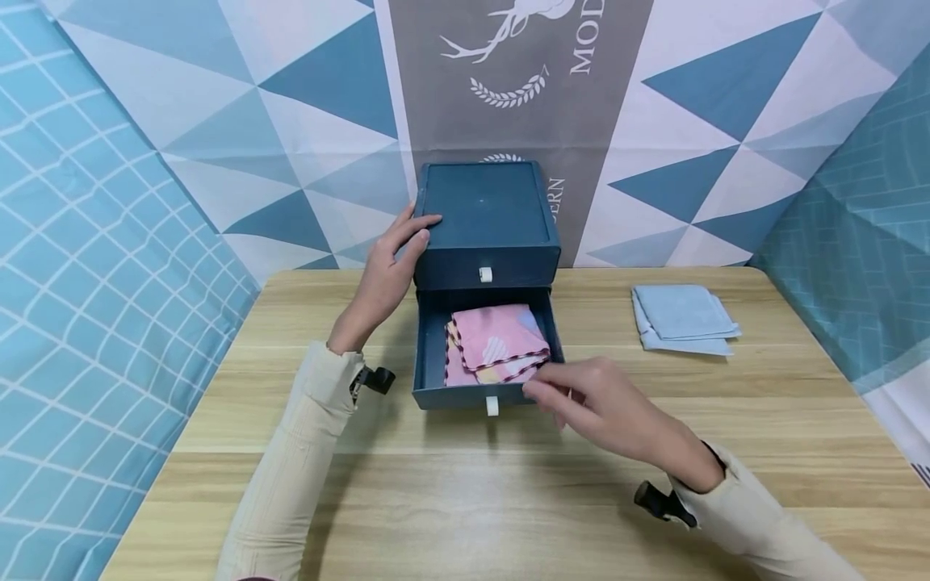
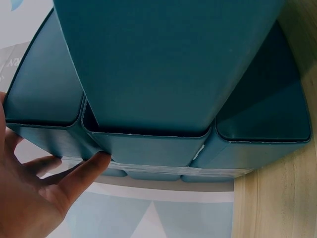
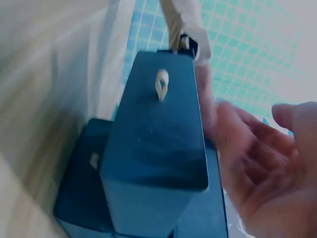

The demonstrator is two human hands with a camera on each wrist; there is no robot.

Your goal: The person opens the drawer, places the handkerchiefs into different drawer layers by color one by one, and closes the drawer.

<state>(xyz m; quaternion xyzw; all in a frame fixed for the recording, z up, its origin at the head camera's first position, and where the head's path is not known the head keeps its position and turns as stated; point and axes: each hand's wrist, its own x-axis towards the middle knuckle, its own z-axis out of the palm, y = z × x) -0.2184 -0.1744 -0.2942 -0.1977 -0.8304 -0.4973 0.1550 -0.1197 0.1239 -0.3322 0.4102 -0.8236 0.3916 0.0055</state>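
Observation:
A dark blue drawer box (image 1: 481, 202) stands at the back of the table, its middle drawer (image 1: 430, 355) pulled out. A folded pink handkerchief (image 1: 497, 335) with a dark-striped edge lies inside that drawer. My left hand (image 1: 392, 270) rests on the box's upper left side, fingers stretched along it; in the left wrist view the fingertips (image 2: 103, 157) touch the box's side. Near the drawer's front right corner is my right hand (image 1: 599, 403), fingers loosely bent and holding nothing. In the right wrist view this hand (image 3: 262, 163) looks blurred, thumb apart from the fingers.
A folded light blue cloth (image 1: 683, 315) lies on the wooden table (image 1: 465, 500) to the right. White pull tabs (image 1: 492, 405) stick out from the drawer fronts. Patterned fabric (image 1: 327, 105) hangs behind the box, and blue tiled fabric (image 1: 87, 323) flanks the table's left side.

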